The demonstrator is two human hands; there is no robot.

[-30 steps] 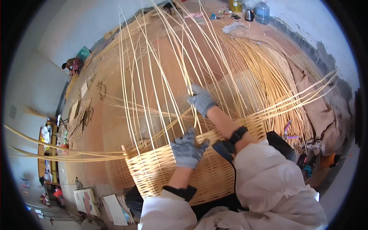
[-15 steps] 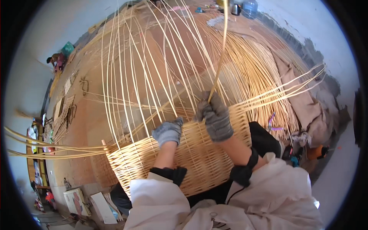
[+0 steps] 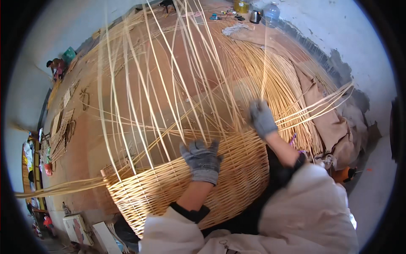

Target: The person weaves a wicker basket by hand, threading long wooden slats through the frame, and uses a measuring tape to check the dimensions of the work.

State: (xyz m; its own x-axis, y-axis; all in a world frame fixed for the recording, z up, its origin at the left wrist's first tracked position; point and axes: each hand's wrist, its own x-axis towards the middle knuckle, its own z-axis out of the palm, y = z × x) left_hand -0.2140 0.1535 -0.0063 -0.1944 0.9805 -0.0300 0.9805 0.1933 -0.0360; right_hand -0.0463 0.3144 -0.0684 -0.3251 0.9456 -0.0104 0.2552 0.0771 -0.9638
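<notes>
A woven wicker basket wall [image 3: 148, 194] leans across my lap, with pale upright stakes [image 3: 150, 101] rising from its upper edge. My left hand [image 3: 202, 163], in a grey glove, rests on that edge with its fingers spread among the stakes. Beyond the right end of the edge, my right hand [image 3: 263, 118], also gloved, is raised with its fingers closed around a long thin wicker rod [image 3: 265, 63]. The rod points upward and is blurred by motion. The basket's underside and the fingertips behind the edge are hidden.
A large bundle of rods [image 3: 275, 76] lies at the right beside brown cloth [image 3: 325, 122]. Loose rod ends [image 3: 63, 186] stick out leftward. A kettle [image 3: 255, 17] and a water bottle [image 3: 271, 12] stand far back. Another person [image 3: 57, 67] crouches at the far left.
My right hand has moved right and outward with the rod, which now stands more upright. My left hand has slid right along the edge and spread its fingers. The basket has shifted slightly left and down.
</notes>
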